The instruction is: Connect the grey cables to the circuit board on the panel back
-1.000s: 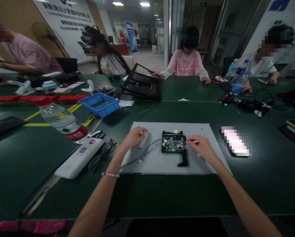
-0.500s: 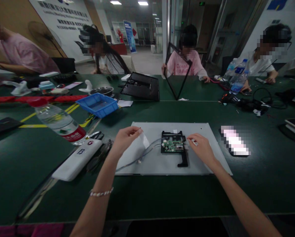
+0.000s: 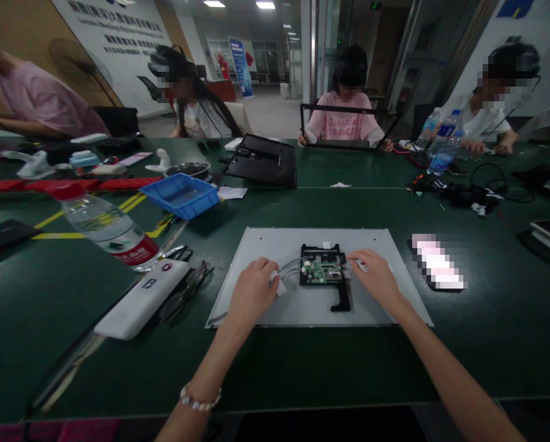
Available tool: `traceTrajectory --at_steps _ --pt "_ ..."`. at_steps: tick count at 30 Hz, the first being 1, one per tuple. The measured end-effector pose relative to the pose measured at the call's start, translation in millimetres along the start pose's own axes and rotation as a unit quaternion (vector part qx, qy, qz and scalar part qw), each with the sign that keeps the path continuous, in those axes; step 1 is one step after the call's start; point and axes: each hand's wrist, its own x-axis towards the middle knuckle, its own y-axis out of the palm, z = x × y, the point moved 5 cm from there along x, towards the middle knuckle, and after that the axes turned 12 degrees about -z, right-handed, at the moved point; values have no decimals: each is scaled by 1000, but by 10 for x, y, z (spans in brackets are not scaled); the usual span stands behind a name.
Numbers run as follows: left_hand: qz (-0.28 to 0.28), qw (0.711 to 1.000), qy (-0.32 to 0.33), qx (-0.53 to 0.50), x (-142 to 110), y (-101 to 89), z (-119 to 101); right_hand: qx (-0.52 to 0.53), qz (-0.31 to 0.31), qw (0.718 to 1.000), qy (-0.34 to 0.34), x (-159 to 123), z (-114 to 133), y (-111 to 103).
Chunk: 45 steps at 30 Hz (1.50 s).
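A grey metal panel (image 3: 275, 242) lies flat on the green table in front of me. A green circuit board (image 3: 322, 271) in a black bracket sits at its middle, with pale cables running left from it. My left hand (image 3: 251, 293) rests on the panel just left of the board, fingers curled round a small white piece (image 3: 278, 285) by the cables. My right hand (image 3: 377, 279) lies at the board's right edge, fingertips pinched on a small white tab (image 3: 361, 264).
A white power bank (image 3: 143, 299), glasses (image 3: 185, 290) and a tipped water bottle (image 3: 107, 226) lie to my left, a blue tray (image 3: 182, 195) behind them. A phone (image 3: 436, 269) lies right of the panel. A person opposite holds a black frame (image 3: 348, 126); other people sit around.
My left hand lifted a white strip off the panel's left part, then came down and right to the cables beside the board. The person opposite raised a black frame and turned it level.
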Motion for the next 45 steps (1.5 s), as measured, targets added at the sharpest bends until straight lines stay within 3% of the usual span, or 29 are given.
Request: traceTrajectory --at_steps 5,13,21,26,29,32,35,39,45 --pt "33 997 -10 71 -167 120 -124 20 43 998 45 18 -163 6" --pt "52 997 8 56 -248 220 -101 13 131 990 52 -34 -222 90" --pt "-25 998 44 37 -261 23 -222 18 103 992 74 19 -335 23" --pt "44 987 136 78 -238 -29 -273 -80 69 988 109 66 -612 -155" --pt "59 979 160 109 -214 -66 -228 -119 61 985 113 63 -687 -190" --pt "30 980 150 130 -166 -126 -150 -123 24 989 82 98 -614 -173" --pt "-5 982 126 141 -107 -157 -52 -79 18 997 9 194 -398 -53" --pt "-5 985 111 129 -55 -100 86 -19 69 995 -72 392 -82 202" --pt "-30 993 75 87 -84 -25 260 -35 129 986 -95 604 68 518"
